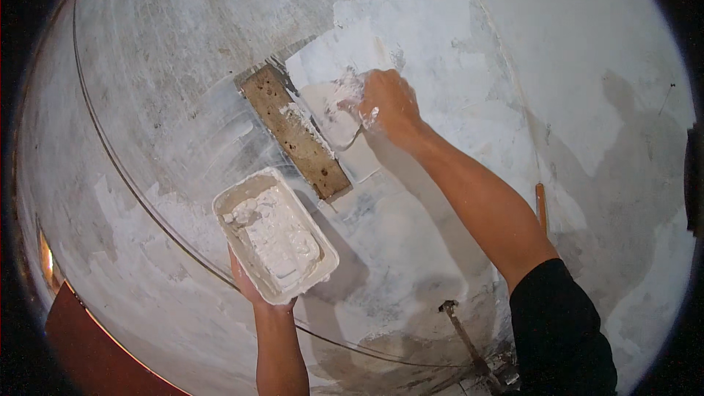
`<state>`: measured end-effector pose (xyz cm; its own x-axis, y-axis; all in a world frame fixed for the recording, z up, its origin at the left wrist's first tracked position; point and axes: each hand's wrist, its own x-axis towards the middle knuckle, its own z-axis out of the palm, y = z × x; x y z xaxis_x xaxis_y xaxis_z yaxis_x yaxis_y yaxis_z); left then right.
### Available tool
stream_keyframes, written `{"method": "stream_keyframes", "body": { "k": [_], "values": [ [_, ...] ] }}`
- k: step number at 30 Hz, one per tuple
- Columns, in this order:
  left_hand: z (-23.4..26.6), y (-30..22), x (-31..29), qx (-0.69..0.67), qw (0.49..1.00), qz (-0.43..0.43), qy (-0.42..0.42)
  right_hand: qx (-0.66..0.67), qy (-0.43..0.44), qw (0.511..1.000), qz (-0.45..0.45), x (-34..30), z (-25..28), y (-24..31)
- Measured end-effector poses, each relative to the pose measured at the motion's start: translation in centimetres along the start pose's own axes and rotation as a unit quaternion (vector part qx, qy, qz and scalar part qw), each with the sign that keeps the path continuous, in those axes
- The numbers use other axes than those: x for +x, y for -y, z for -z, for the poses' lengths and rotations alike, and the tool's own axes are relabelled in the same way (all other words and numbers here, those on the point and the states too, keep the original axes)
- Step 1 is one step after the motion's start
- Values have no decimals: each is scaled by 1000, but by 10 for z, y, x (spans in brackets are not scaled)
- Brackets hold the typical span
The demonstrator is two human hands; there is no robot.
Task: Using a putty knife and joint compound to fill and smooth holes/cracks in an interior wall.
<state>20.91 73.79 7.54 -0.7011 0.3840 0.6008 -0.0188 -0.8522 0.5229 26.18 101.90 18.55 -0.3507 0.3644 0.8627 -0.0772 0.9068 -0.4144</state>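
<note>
From below, my left hand (253, 282) supports a white rectangular tub (328, 258), its fingers mostly hidden behind it. Thick off-white filler (275, 231) lies in the tub and smears its inner walls. My right hand (392, 103) is closed, with white paste on its fingers, around a pale, rounded scraper (334, 114). The scraper is against the wall (176, 95), and paste covers much of its outline. Just left of it is a brown, pitted rectangular strip (293, 128), tilted, with white smears along its right edge.
White filler patches (433, 37) spread over the grey wall around my right hand. A dark cable (121, 165) curves down the left side. At lower right are a hammer-like tool (466, 334) and a wooden handle (541, 205). A reddish-brown panel (95, 345) stands lower left.
</note>
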Motion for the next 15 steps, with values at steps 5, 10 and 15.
{"method": "stream_keyframes", "body": {
  "k": [5, 10, 15],
  "values": [
    [-22, 8, -12, -5, 1000, 11, -8, -65, -34, 997, -37, -14, 28, -28],
    [-46, -6, -42, -14, 999, 32, 12, -89, -99, 991, 3, -32, 73, -28],
    [-62, -34, -60, -10, 1000, 14, 7, 37, -46, 988, 140, -49, 90, 21]
  ]
}}
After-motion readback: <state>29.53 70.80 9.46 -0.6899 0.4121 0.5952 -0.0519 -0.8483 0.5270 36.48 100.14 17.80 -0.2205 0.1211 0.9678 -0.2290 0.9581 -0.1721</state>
